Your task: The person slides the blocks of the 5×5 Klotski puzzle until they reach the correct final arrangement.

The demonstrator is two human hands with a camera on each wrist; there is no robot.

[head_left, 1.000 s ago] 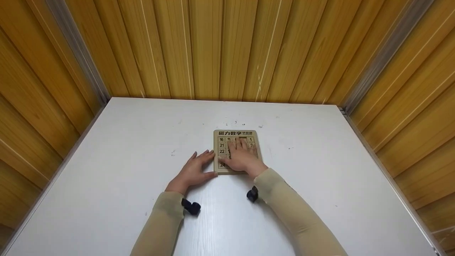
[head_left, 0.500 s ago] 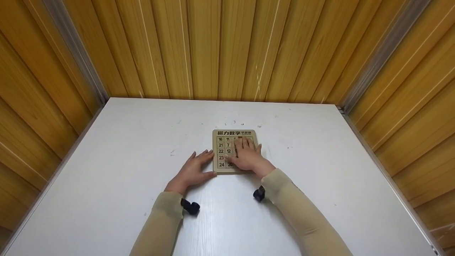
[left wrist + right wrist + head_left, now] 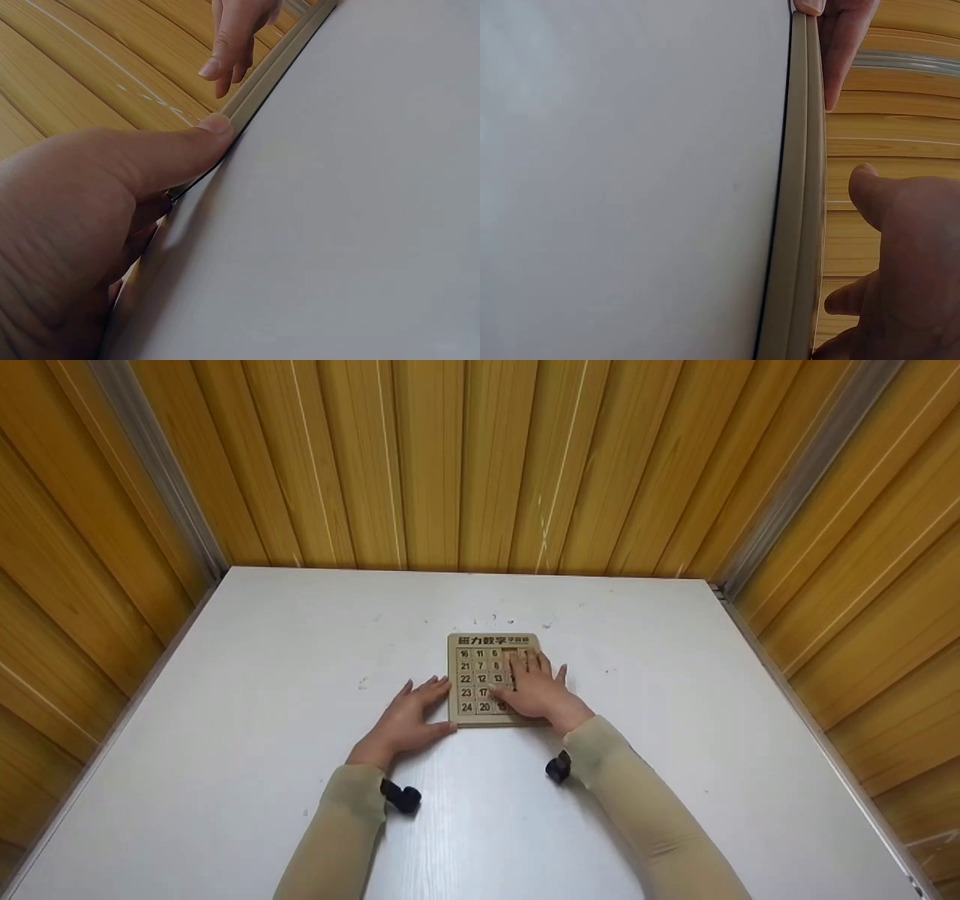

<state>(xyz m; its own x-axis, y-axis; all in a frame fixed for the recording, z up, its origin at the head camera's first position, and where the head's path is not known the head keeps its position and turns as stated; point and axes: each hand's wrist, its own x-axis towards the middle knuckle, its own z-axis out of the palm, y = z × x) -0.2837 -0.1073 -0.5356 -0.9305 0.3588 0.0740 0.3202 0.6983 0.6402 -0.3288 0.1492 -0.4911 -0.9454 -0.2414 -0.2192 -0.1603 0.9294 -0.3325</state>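
A wooden sliding number puzzle (image 3: 453,712) lies flat on the white table, its numbered tiles in rows below a printed heading. One dark gap (image 3: 510,651) shows in the top row, between 6 and 1. My left hand (image 3: 409,720) steadies the near left corner, fingers straight against the left side, thumb (image 3: 214,124) on the near edge. My right hand (image 3: 538,692) is spread over the right part of the puzzle, fingertips over the tiles just below the gap, hiding several. In the right wrist view, its thumb (image 3: 866,184) stands out from the puzzle's edge (image 3: 795,187).
The white table (image 3: 300,630) extends around the puzzle, with small dark marks (image 3: 511,622) beyond it. Yellow wood-patterned panels (image 3: 435,465) wall in the back and both sides. Dark wrist cameras (image 3: 405,799) sit on both beige sleeves.
My right hand has slid to the right across the puzzle, uncovering tiles in the left and middle columns. The left hand stays at the corner, and the gap remains in the top row.
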